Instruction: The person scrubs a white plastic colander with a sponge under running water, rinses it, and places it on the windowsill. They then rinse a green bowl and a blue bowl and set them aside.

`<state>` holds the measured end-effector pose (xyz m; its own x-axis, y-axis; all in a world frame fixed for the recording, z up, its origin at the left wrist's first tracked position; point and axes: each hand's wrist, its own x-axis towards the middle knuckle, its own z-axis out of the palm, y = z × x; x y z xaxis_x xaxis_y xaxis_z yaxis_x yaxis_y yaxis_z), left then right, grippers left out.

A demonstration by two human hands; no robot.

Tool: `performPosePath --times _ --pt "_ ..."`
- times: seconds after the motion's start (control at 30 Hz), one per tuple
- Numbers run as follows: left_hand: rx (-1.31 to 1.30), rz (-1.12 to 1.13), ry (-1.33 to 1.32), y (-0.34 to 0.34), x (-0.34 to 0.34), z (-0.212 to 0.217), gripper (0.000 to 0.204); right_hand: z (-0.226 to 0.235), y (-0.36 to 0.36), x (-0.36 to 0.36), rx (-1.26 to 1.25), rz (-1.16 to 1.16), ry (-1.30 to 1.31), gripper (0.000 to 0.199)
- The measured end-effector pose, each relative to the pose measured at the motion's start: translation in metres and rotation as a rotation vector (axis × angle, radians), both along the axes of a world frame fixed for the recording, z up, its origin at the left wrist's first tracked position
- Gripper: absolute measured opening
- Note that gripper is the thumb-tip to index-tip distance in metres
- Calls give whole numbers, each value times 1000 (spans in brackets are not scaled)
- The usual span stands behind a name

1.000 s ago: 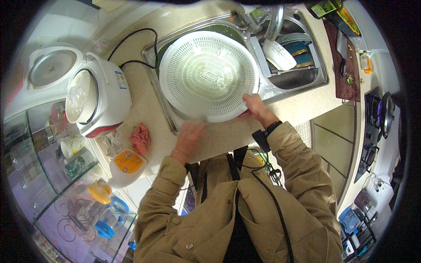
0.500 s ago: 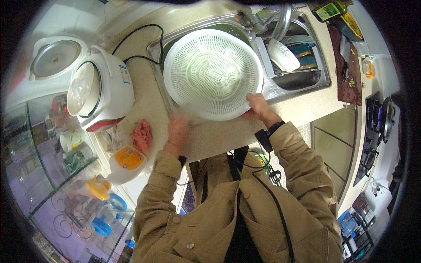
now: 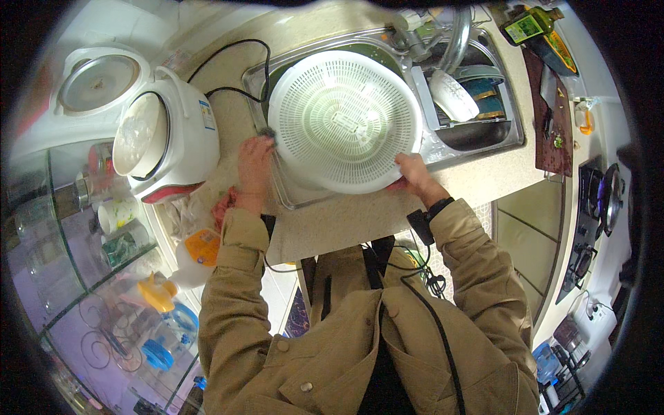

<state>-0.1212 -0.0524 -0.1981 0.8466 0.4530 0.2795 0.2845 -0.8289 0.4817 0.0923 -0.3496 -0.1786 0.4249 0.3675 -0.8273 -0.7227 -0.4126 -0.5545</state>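
A large white plastic colander [image 3: 353, 124] covers most of the left basin of the steel sink [image 3: 294, 202]. My right hand [image 3: 415, 176] grips its near right rim, with a bit of something red just beneath. My left hand [image 3: 256, 169] is at the left edge of the sink, close to the colander's rim. At its fingertips is a small dark grey, fuzzy scourer [image 3: 266, 132], which my closed fingers seem to hold. The underside of those fingers is hidden.
In the right basin lie a white bowl [image 3: 453, 95] and teal dishes [image 3: 484, 100] below the tap [image 3: 456, 41]. At left stands an open white rice cooker [image 3: 187, 138] with its black cord. A red cloth [image 3: 223, 207], a jug [image 3: 194, 259] and, far right, a cutting board [image 3: 553, 152] with a knife lie around.
My left hand has moved up and left, away from the colander's near rim to the sink's left edge, and the grey scourer has come into view. My right hand keeps its grip.
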Motion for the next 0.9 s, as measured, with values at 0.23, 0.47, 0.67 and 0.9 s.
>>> performPosePath --times 0.23,0.47,0.67,0.9 --pt "118 -339 8 -61 -22 2 16 1 0 2 -14 -8 53 39" --pt "-78 -123 -7 0 33 35 20 -4 -1 1 -60 -2 -10 40" --pt "-20 -184 235 -16 26 30 20 -3 0 4 -47 26 3 40" --pt "21 -110 -128 19 70 18 23 3 2 1 -41 -36 4 39"
